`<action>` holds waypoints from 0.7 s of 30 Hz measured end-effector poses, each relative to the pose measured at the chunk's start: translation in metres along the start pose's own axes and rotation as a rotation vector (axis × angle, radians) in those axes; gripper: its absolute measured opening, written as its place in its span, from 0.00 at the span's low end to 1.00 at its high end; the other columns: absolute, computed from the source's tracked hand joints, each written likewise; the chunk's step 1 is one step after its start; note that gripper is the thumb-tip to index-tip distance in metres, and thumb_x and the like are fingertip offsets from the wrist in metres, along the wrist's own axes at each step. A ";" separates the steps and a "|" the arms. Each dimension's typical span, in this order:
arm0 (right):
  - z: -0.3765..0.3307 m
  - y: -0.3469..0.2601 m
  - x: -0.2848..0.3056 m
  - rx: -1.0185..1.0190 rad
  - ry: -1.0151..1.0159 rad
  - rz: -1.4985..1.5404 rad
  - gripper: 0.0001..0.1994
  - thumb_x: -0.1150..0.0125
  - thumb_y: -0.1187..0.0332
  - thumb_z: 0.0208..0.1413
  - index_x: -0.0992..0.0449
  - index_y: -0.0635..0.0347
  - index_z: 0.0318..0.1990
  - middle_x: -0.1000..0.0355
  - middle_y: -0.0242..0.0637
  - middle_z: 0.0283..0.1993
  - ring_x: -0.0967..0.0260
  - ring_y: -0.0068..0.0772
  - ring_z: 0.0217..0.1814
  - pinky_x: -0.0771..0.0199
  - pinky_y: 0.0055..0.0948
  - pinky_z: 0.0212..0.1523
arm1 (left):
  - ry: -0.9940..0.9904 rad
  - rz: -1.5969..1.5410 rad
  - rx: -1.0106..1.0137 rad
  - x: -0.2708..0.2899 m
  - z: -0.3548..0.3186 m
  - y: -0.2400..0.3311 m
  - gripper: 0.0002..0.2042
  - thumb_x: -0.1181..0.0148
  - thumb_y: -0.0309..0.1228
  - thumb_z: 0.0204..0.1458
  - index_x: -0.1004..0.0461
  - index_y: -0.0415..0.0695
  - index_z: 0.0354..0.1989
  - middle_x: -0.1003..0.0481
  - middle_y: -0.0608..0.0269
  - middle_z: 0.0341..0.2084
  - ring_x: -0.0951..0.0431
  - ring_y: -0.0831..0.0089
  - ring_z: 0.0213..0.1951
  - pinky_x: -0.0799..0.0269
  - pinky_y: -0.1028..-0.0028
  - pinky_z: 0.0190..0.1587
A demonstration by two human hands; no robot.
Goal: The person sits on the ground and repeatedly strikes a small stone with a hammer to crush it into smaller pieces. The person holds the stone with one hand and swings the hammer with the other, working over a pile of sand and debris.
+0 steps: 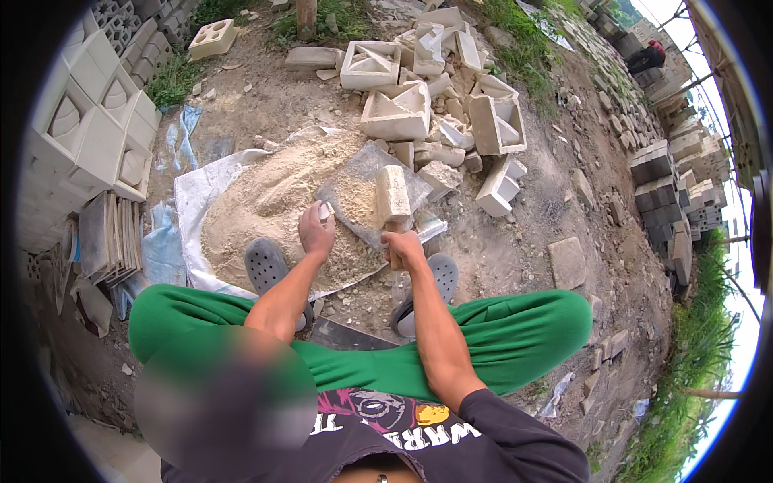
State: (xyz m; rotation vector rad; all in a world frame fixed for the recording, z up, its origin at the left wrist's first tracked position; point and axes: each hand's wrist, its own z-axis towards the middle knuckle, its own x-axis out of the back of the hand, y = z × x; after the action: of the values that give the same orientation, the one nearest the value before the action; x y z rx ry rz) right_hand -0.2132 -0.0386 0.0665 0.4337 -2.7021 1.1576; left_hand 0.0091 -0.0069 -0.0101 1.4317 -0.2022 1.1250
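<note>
My right hand [402,249] is closed around the short handle of a dusty mallet with a thick, pale, block-shaped head [393,195]. The head is over a flat grey slab [341,188] with yellowish crumbs [357,201] on it; whether it touches the slab I cannot tell. Left of the slab, my left hand [316,231] grips a small pale chunk [324,211] between thumb and fingers. Beneath that hand spreads a heap of crushed, sandy material [262,193] on a white woven sheet [192,211].
Broken pale blocks [397,111] lie piled beyond the slab. Patterned blocks [84,133] are stacked at left, above leaning thin boards [109,237]. Grey blocks [654,173] stand at right. My grey clogs [264,266] flank the work. Another person [646,58] is far off at upper right.
</note>
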 end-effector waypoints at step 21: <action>-0.050 -0.086 0.018 0.421 0.110 -0.047 0.13 0.32 0.64 0.46 0.22 0.68 0.32 0.25 0.38 0.21 0.27 0.29 0.18 0.26 0.32 0.21 | -0.329 -0.383 0.367 -0.044 0.050 0.048 0.15 0.33 0.36 0.53 0.17 0.40 0.45 0.16 0.56 0.36 0.16 0.68 0.38 0.24 0.70 0.44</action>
State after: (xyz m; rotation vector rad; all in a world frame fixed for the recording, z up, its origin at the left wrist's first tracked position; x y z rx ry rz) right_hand -0.2000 -0.0620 0.1641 0.4697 -2.3358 1.6864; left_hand -0.0224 -0.0817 0.0011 1.8865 0.0542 0.6265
